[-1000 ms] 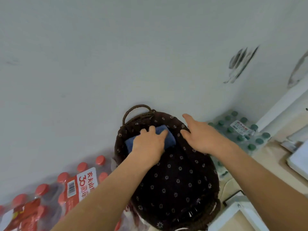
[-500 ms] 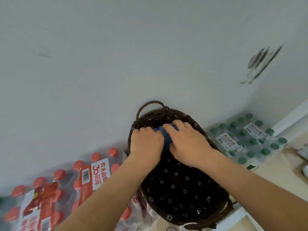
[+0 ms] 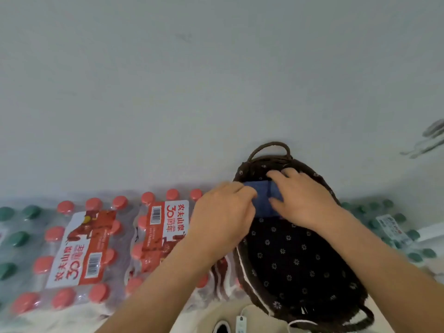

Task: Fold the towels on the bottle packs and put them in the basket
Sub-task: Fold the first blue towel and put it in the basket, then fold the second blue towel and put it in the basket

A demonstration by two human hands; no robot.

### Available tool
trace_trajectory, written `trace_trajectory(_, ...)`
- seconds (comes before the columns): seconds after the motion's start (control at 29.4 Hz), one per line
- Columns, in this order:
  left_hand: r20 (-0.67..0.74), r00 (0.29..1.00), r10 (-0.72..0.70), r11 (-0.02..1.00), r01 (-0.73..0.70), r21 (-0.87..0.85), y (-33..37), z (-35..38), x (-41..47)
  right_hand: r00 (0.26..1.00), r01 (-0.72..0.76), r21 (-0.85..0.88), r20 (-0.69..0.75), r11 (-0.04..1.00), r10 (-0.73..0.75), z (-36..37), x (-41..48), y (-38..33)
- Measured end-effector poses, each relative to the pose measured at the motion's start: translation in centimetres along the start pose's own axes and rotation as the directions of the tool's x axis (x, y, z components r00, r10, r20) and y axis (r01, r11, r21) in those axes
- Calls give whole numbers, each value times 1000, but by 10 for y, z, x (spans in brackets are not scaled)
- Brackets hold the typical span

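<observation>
A dark brown oval basket (image 3: 305,265) with a flower-print lining and a woven handle stands against the wall. A folded blue towel (image 3: 264,198) lies at its far end. My left hand (image 3: 223,212) covers the towel's left edge, its fingers curled over it. My right hand (image 3: 302,200) lies flat on the towel's right side, fingers spread and pressing down. Most of the towel is hidden under both hands.
Shrink-wrapped packs of red-capped bottles (image 3: 79,251) lie left of the basket, one partly under my left arm. Green-capped bottle packs (image 3: 394,227) lie at the right and at the far left (image 3: 14,236). A white power strip (image 3: 240,323) and cable lie on the floor below.
The view has swung left, so the basket now sits right of centre. My hands have spread a little apart on the towel, showing more blue between them.
</observation>
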State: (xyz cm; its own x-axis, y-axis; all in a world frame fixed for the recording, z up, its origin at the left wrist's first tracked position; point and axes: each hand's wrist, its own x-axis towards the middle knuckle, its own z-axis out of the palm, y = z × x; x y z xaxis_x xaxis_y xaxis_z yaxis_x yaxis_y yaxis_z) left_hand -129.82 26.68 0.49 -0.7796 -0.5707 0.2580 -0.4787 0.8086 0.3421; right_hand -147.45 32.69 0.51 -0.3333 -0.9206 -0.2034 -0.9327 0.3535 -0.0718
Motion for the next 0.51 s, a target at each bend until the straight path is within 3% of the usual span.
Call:
trace_trajectory(0.07, -69, 985, -159, 972, 144, -184, -18, -17, -34, 995, 64, 64, -77, 996, -59, -24, -3, -15)
trace_trajectory(0.17, -88, 922, -376, 898, 339, -279, -57, -35, -88, 981, 168, 196, -128, 966, -145, -56, -6, -61)
trace_trajectory(0.34, -135, 826, -547, 816, 489, -310, -128, -65, -178, 922, 386, 217, -57, 897, -383, -66, -12, -189)
trace_trajectory(0.51, -188, 654, -733, 663, 627, -409, -187, -114, -280, 831, 543, 222, -4, 810, -556, -28, -27, -332)
